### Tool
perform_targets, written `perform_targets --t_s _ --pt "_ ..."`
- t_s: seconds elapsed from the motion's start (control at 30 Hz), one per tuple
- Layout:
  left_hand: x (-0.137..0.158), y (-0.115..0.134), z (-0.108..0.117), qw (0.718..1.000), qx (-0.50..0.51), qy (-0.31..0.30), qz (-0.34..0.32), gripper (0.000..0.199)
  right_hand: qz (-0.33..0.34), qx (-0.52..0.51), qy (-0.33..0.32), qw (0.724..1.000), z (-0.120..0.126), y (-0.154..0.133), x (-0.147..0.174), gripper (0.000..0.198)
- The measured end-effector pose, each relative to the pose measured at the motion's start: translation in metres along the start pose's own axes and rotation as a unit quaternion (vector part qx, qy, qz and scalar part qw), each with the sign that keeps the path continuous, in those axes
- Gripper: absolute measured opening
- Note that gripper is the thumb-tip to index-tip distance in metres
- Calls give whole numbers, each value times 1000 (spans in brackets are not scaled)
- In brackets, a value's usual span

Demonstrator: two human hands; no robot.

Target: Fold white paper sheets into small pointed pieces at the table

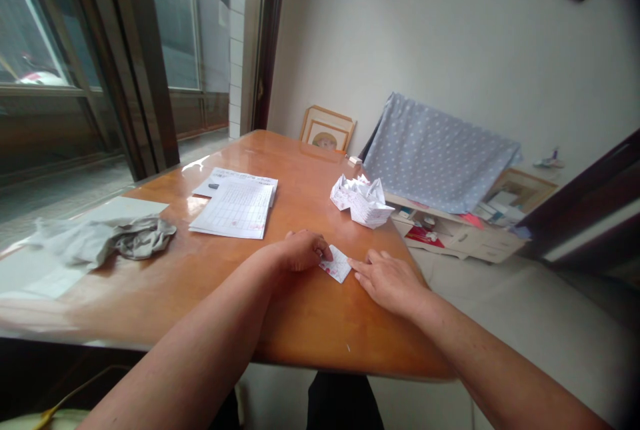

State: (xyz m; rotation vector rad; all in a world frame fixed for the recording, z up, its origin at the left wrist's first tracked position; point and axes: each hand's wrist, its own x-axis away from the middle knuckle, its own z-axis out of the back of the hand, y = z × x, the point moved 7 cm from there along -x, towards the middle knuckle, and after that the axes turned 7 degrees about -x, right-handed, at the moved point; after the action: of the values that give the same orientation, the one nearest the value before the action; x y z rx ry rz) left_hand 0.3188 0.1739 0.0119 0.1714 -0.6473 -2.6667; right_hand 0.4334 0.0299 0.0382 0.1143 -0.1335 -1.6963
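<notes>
A small square of folded paper [338,265], white with printed lines and reddish marks, lies flat on the wooden table [305,197] near its front edge. Curled in at the paper's left corner, the fingers of my left hand [303,250] grip it there. My right hand [387,278] rests on the tabletop with its fingers stretched out, the fingertips touching the paper's right corner. Beyond the hands, to the right, sits a cluster of folded paper shapes [361,202] with pointed tips.
A stack of printed sheets [235,210] lies left of centre, a small dark object on it. Farther left is a crumpled grey cloth [143,237]. A dotted blue cloth [435,150] drapes over something behind the table, above a white cabinet [470,240]. Framed pictures [327,129] lean against the wall.
</notes>
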Motion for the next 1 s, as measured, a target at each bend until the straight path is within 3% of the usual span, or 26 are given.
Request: perform_targets --t_s 0.13,0.23,0.37,0.57,0.73,1.0 --pt "0 1 1 1000 -3 3 -7 37 -21 -13 10 1000 -1 7 1 39" --pt "0 3 2 1000 -3 9 -10 35 -41 -83 21 995 -3 11 -3 34" --pt "-2 3 1 1000 -1 21 -12 30 -99 -192 75 974 -9 16 -12 26" --pt "-5 -2 -3 999 14 38 -11 26 -127 -253 126 951 -28 19 -22 13" --pt "-6 -8 -3 995 78 60 -3 38 -109 -317 157 929 -35 22 -23 14" --pt "-5 -7 -10 965 255 53 4 64 -32 -452 187 872 -18 12 -18 17"
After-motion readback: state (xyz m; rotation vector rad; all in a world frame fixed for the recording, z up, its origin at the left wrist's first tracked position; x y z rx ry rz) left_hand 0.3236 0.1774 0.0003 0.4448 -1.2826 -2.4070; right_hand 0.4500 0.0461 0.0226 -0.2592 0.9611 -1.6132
